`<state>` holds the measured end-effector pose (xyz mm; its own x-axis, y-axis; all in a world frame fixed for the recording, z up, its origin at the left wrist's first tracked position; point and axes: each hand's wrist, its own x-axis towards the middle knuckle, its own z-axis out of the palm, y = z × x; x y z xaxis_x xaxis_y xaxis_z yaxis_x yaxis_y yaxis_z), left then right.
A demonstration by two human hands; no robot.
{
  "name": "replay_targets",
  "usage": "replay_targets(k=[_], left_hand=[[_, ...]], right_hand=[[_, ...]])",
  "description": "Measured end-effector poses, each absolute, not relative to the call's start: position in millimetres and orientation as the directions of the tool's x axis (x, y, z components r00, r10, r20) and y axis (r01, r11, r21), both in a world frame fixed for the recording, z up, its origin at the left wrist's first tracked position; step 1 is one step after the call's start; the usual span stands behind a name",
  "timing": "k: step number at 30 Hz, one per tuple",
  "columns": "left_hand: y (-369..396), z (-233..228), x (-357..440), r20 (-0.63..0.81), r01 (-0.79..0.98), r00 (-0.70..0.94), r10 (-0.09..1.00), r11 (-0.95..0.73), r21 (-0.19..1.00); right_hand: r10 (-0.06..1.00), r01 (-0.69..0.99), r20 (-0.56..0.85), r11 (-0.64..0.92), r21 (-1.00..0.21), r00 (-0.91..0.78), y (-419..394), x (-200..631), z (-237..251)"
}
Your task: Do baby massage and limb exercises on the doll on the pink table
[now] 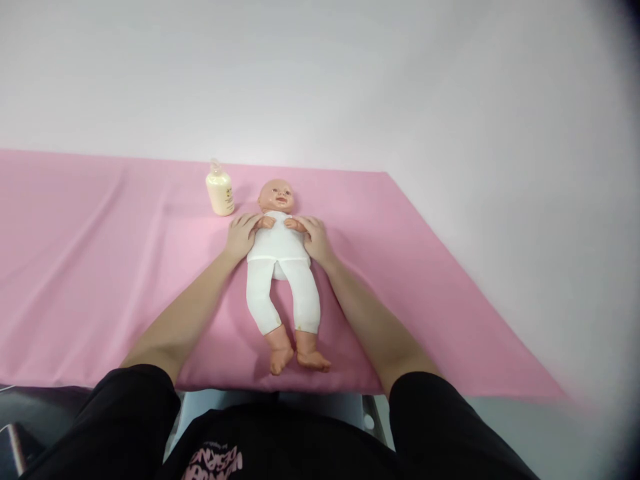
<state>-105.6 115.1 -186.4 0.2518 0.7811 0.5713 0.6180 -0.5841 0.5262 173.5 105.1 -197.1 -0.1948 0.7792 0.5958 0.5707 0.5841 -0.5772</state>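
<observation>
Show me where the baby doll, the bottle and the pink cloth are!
baby doll [278,247]: head view, on its white top.
bottle [220,195]: head view, on its cream body.
pink cloth [100,253]: head view, on a bare part left of the arms.

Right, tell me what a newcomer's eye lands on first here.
First, the baby doll in white clothes, lying face up in the middle of the pink cloth. The left hand and right hand rest at its sides, touching its small arms. A cream bottle stands upright just left of the doll's head.
</observation>
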Motion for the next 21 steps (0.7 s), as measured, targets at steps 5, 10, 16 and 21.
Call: replay_targets(k=[5,10,16,21], left_hand=[[113.7,-185.3,-105.8,0.593,0.622,0.19,0.783,-0.563,0.544],[109.7,-178.7,-113.1,0.659,0.485,-0.082,0.747,-0.548,0.682],[127.7,-187.4,-129.9,0.373,0.083,-0.484,0.792,-0.383,0.92],[143.2,-197.3,-140.1,0.128,-0.111,-0.599,0.791,-0.24,0.965]], right_hand=[[0.779,0.568,0.609,0.57,-0.594,-0.145,103.4,172.9,-196.5],[0.757,0.466,0.649,0.548,-0.694,0.075,106.0,179.5,-197.9],[0.741,0.172,0.524,0.502,-0.848,0.419,121.8,195.4,-207.2],[0.758,-0.028,0.222,0.302,-0.953,0.614,136.4,205.6,-221.6]])
